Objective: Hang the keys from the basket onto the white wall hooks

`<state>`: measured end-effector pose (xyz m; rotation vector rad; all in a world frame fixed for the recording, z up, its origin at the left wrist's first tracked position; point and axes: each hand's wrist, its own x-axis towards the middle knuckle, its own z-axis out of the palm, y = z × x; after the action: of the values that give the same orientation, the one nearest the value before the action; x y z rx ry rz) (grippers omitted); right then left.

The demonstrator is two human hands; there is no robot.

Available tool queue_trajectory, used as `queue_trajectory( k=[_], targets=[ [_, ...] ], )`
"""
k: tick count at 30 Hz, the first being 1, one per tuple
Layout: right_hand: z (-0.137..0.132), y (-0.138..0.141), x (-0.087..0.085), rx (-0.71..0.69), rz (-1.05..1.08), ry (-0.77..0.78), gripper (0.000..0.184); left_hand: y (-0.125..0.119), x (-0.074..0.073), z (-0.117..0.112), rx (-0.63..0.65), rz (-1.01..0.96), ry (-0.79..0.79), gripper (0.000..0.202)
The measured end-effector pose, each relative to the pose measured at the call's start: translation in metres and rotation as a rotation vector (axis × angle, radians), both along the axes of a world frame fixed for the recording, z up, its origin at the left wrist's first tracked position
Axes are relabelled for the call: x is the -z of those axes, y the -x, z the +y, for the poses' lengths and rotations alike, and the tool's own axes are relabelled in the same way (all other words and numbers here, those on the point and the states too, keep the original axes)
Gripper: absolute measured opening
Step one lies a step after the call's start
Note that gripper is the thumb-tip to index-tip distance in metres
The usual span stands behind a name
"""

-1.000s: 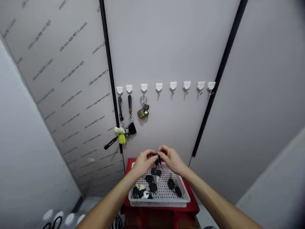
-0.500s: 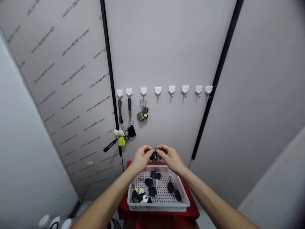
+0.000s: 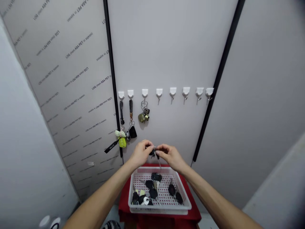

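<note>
My left hand [image 3: 142,152] and my right hand [image 3: 171,155] meet above the far rim of a white plastic basket [image 3: 159,210]. Between their fingertips they pinch a small bunch of keys [image 3: 152,154] with black heads; a metal blade dangles below. The ring at its top is partly covered by my fingers. Beneath, the basket holds several loose black-headed keys [image 3: 153,193], a black key fob [image 3: 156,176] and a white-headed key [image 3: 145,200]. Straight ahead on the wall, a key ring with a greenish charm [image 3: 142,118] hangs from the third hook.
A row of white adhesive hooks [image 3: 172,91] crosses the pale panel. The two leftmost hold key straps, one with a yellow-green fob [image 3: 122,142], the other with a black fob [image 3: 132,131]. A red cloth [image 3: 124,208] lies under the basket. White-capped containers [image 3: 45,221] stand at lower left.
Both hands still pinch the keys; the fingers have shifted slightly and the keys have turned, with a blade now hanging to the right. The view has moved a little.
</note>
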<state>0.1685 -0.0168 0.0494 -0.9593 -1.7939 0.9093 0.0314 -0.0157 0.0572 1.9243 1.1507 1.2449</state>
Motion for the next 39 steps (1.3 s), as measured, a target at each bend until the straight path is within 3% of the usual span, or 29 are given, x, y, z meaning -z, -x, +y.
queue_trajectory(
  k=[2,5,9,13,16,21,27,32,35,39],
  targets=[
    [0.002,-0.001,-0.006,0.015,-0.055,-0.042,0.015,-0.001,-0.007,-0.001,-0.029,0.049,-0.050,0.015],
    [0.004,-0.002,-0.022,0.118,-0.147,-0.229,0.012,-0.003,-0.022,0.000,-0.056,0.093,-0.105,0.015],
    [0.012,-0.003,-0.058,0.227,-0.214,-0.478,0.011,-0.007,-0.056,0.008,-0.064,0.096,-0.202,0.013],
    [0.031,-0.003,-0.106,0.238,-0.098,-0.407,0.015,-0.008,-0.099,0.022,-0.165,-0.015,-0.322,0.011],
    [0.051,-0.001,-0.138,0.338,0.015,-0.354,0.015,-0.008,-0.124,0.032,-0.249,-0.096,-0.415,0.013],
    [0.074,0.007,-0.167,0.491,0.013,-0.303,0.013,-0.012,-0.140,0.044,-0.256,0.082,-0.476,0.019],
    [0.088,0.010,-0.161,0.593,-0.144,-0.272,0.013,-0.020,-0.132,0.053,-0.300,0.330,-0.432,0.022],
    [0.079,-0.004,-0.133,0.529,-0.220,-0.291,0.019,-0.016,-0.110,0.039,-0.276,0.339,-0.418,0.021],
    [0.061,-0.017,-0.092,0.510,-0.247,-0.305,0.024,-0.010,-0.074,0.023,-0.185,0.331,-0.365,0.021],
    [0.031,-0.029,-0.014,0.369,-0.372,-0.131,0.023,-0.003,0.000,0.003,-0.058,0.381,-0.177,0.021]
  ],
)
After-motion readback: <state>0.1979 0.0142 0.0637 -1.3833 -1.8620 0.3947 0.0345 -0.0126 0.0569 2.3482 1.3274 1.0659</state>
